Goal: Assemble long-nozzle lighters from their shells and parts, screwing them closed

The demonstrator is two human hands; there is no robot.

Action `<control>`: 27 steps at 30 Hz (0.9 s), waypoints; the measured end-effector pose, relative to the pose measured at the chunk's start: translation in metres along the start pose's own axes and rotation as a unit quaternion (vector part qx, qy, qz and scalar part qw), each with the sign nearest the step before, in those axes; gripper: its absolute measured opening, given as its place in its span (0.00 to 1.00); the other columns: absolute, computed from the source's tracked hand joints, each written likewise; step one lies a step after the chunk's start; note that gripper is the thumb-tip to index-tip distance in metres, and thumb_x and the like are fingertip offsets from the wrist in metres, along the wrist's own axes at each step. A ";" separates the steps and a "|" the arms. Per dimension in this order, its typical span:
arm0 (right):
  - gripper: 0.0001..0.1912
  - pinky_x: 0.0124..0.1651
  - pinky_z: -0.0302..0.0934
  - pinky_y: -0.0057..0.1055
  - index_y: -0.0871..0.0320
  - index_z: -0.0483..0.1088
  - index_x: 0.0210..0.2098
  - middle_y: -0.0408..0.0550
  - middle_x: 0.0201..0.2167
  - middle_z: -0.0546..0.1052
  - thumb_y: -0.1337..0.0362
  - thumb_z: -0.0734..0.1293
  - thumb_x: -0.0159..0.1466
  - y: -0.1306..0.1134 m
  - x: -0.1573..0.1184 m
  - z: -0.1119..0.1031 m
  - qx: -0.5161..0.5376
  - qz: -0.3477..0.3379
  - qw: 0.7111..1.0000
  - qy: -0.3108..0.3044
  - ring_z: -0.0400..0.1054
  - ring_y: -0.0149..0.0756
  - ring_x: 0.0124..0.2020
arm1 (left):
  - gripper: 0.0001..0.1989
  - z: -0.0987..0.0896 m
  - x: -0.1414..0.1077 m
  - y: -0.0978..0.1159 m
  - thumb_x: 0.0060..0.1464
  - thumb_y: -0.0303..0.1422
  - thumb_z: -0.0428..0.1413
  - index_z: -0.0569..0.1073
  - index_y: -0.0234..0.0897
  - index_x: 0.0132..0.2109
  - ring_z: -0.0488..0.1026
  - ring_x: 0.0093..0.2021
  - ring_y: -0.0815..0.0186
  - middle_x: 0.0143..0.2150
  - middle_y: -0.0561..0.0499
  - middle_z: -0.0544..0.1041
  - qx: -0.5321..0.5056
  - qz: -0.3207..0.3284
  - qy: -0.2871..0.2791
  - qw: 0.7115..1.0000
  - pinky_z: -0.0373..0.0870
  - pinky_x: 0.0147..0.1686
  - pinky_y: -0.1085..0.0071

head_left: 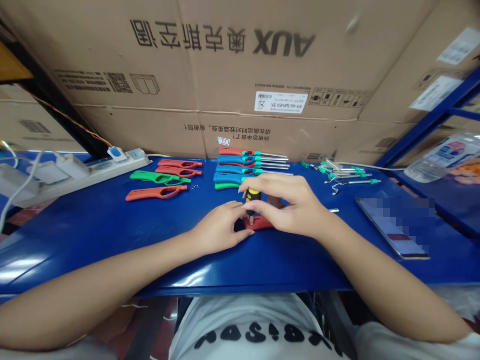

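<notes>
A short yellow-and-black screwdriver stands nearly upright in my right hand, its handle between the thumb and fingers. The tip meets a red gas lighter that lies on the blue table. My left hand is closed round the lighter's left end, with the thumb on the near side and the fingers on the far side. Much of the lighter is hidden under my right hand; a metal tube end shows to the right of it.
Beyond my hands lie several lighters with metal tubes. Empty handle shells lie on the left, near tiny screws. Igniter parts and a phone are on the right. A power strip and large carton border the table.
</notes>
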State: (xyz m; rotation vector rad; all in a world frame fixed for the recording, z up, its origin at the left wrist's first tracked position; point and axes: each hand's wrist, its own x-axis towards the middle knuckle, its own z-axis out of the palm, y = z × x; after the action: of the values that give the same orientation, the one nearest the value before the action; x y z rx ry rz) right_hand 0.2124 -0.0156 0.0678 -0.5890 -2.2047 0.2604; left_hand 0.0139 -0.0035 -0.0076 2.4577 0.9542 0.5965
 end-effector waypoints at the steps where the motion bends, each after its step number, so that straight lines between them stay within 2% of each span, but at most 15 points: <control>1: 0.08 0.45 0.70 0.30 0.56 0.75 0.47 0.47 0.40 0.82 0.64 0.68 0.68 0.000 0.000 0.002 -0.012 -0.005 1.000 0.004 0.76 0.35 0.41 | 0.07 0.001 0.000 0.001 0.56 0.34 0.63 0.73 0.38 0.38 0.76 0.42 0.56 0.40 0.47 0.78 0.005 -0.003 0.001 1.000 0.74 0.42 0.62; 4: 0.10 0.43 0.71 0.30 0.56 0.75 0.49 0.48 0.43 0.81 0.63 0.68 0.68 0.000 -0.001 0.009 -0.030 0.012 0.999 0.029 0.76 0.33 0.37 | 0.06 0.000 0.001 0.003 0.56 0.32 0.62 0.72 0.38 0.38 0.77 0.43 0.56 0.41 0.47 0.79 0.006 0.003 0.006 1.000 0.74 0.43 0.62; 7: 0.10 0.34 0.71 0.29 0.56 0.75 0.47 0.47 0.40 0.81 0.60 0.69 0.67 0.005 -0.001 0.005 0.021 0.085 0.993 0.080 0.74 0.29 0.27 | 0.11 -0.012 0.001 0.008 0.55 0.31 0.63 0.71 0.39 0.44 0.77 0.44 0.57 0.45 0.48 0.79 0.000 -0.004 -0.020 1.000 0.73 0.44 0.63; 10: 0.11 0.26 0.70 0.30 0.56 0.74 0.46 0.45 0.38 0.80 0.58 0.69 0.67 0.016 -0.001 -0.016 0.045 0.146 0.975 0.160 0.72 0.29 0.22 | 0.19 -0.034 -0.003 0.014 0.52 0.27 0.63 0.70 0.40 0.50 0.77 0.45 0.58 0.47 0.49 0.78 0.032 -0.050 -0.081 0.995 0.72 0.42 0.65; 12: 0.11 0.29 0.71 0.33 0.54 0.74 0.46 0.46 0.39 0.80 0.57 0.69 0.66 0.029 -0.004 -0.039 -0.045 0.148 0.966 0.208 0.74 0.33 0.25 | 0.22 -0.046 -0.006 0.018 0.51 0.26 0.61 0.69 0.41 0.53 0.76 0.45 0.56 0.47 0.49 0.77 0.082 -0.075 -0.126 0.986 0.72 0.40 0.65; 13: 0.11 0.32 0.72 0.35 0.54 0.75 0.45 0.48 0.39 0.80 0.57 0.69 0.66 0.037 -0.008 -0.051 -0.116 0.145 0.959 0.212 0.74 0.36 0.27 | 0.23 -0.049 -0.008 0.020 0.51 0.26 0.61 0.69 0.41 0.54 0.76 0.45 0.55 0.46 0.48 0.77 0.106 -0.084 -0.132 0.982 0.71 0.39 0.65; 15: 0.10 0.38 0.71 0.41 0.55 0.75 0.43 0.51 0.37 0.81 0.57 0.69 0.65 0.056 -0.018 -0.072 -0.258 0.158 0.935 0.184 0.75 0.42 0.31 | 0.21 -0.049 -0.011 0.023 0.52 0.30 0.63 0.70 0.39 0.54 0.75 0.47 0.54 0.49 0.46 0.76 0.136 -0.080 -0.132 0.979 0.71 0.42 0.64; 17: 0.10 0.42 0.70 0.44 0.57 0.75 0.42 0.55 0.37 0.81 0.59 0.67 0.65 0.076 -0.031 -0.086 -0.348 0.179 0.910 0.139 0.75 0.47 0.34 | 0.15 -0.043 -0.011 0.025 0.57 0.33 0.61 0.72 0.37 0.50 0.75 0.48 0.54 0.48 0.44 0.75 0.157 -0.063 -0.133 0.977 0.71 0.44 0.63; 19: 0.10 0.44 0.69 0.45 0.57 0.74 0.41 0.57 0.38 0.80 0.60 0.65 0.65 0.092 -0.044 -0.093 -0.382 0.223 0.890 0.111 0.75 0.49 0.37 | 0.08 -0.038 -0.007 0.025 0.61 0.31 0.57 0.74 0.35 0.47 0.75 0.46 0.55 0.46 0.43 0.75 0.177 -0.042 -0.133 0.974 0.71 0.43 0.63; 21: 0.09 0.44 0.68 0.45 0.57 0.73 0.40 0.57 0.37 0.80 0.61 0.64 0.65 0.103 -0.054 -0.095 -0.392 0.267 0.874 0.103 0.74 0.50 0.38 | 0.08 -0.041 0.001 0.020 0.63 0.31 0.55 0.74 0.35 0.47 0.75 0.43 0.56 0.45 0.43 0.75 0.181 -0.027 -0.131 0.974 0.71 0.41 0.64; 23: 0.07 0.45 0.68 0.44 0.56 0.72 0.37 0.57 0.36 0.79 0.62 0.63 0.64 0.110 -0.060 -0.094 -0.390 0.288 0.869 0.095 0.74 0.50 0.39 | 0.08 -0.053 0.013 0.012 0.62 0.32 0.56 0.75 0.35 0.47 0.75 0.43 0.58 0.44 0.44 0.75 0.159 -0.007 -0.128 0.979 0.71 0.43 0.65; 26: 0.05 0.47 0.67 0.43 0.56 0.70 0.34 0.57 0.36 0.78 0.64 0.63 0.62 0.119 -0.065 -0.094 -0.381 0.303 0.870 0.073 0.73 0.49 0.41 | 0.10 -0.080 0.035 -0.007 0.63 0.34 0.54 0.76 0.37 0.47 0.75 0.46 0.57 0.46 0.44 0.76 0.185 0.005 -0.090 0.979 0.70 0.47 0.63; 27: 0.04 0.47 0.67 0.43 0.57 0.70 0.34 0.57 0.36 0.77 0.65 0.63 0.62 0.122 -0.066 -0.094 -0.376 0.312 0.871 0.060 0.73 0.49 0.41 | 0.10 -0.088 0.043 -0.015 0.62 0.35 0.54 0.77 0.36 0.45 0.75 0.45 0.56 0.45 0.43 0.77 0.199 -0.010 -0.065 0.978 0.71 0.47 0.62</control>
State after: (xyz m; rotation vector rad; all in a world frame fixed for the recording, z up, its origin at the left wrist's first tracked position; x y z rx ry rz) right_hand 0.3603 0.0568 0.0384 -1.6993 -1.8780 -0.3338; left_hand -0.0120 0.0575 0.0663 2.7894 1.1328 0.2475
